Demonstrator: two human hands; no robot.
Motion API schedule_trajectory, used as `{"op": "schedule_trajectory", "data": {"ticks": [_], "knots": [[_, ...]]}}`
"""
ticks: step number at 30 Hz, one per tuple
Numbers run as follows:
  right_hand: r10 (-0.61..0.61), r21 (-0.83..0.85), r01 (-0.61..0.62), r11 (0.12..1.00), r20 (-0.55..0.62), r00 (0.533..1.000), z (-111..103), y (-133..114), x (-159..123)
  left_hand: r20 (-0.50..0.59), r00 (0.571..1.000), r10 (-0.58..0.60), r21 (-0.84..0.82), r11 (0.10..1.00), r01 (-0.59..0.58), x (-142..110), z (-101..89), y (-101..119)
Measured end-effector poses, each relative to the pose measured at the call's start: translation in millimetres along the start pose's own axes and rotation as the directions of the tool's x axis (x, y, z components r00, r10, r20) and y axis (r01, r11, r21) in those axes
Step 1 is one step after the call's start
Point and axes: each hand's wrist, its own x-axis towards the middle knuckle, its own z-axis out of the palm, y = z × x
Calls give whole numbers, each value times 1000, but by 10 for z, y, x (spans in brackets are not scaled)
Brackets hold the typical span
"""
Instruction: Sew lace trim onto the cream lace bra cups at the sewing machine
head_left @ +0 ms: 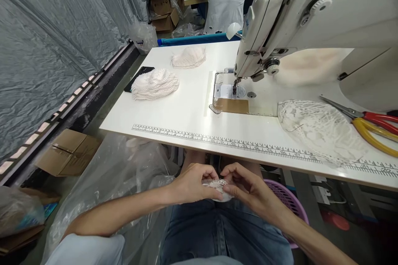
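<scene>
Above my lap, just in front of the table edge, my left hand (197,184) and my right hand (244,184) hold a small white lace piece (221,190) between them. Fingers and thumbs of both hands are closed on it, and part of it is hidden by them. On the white table (183,114) a stack of lace pieces (155,85) lies to the left, partly over a black phone-like object (137,75). Another pale lace piece (189,57) rests farther back. The sewing machine (264,29) stands at the right, its presser foot over the needle plate (228,91).
White lace fabric (320,130) lies at the right, beside scissors (342,109) and red and yellow handles (373,126). A printed ruler runs along the front edge. Below are a purple basket (292,203), clear plastic (124,182) and a cardboard box (70,153). Another person (225,0) sits beyond the table.
</scene>
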Motion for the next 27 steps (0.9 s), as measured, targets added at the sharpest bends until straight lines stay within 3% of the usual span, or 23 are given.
{"op": "schedule_trajectory", "data": {"ticks": [4,27], "knots": [[59,-25,-58,998,33,998,-6,36,-9,11,1000,-7,-21,1000,8,-2,8,0],[74,12,-75,997,56,996,1,-64,-6,32,999,14,-74,997,-12,-28,17,-50]]}}
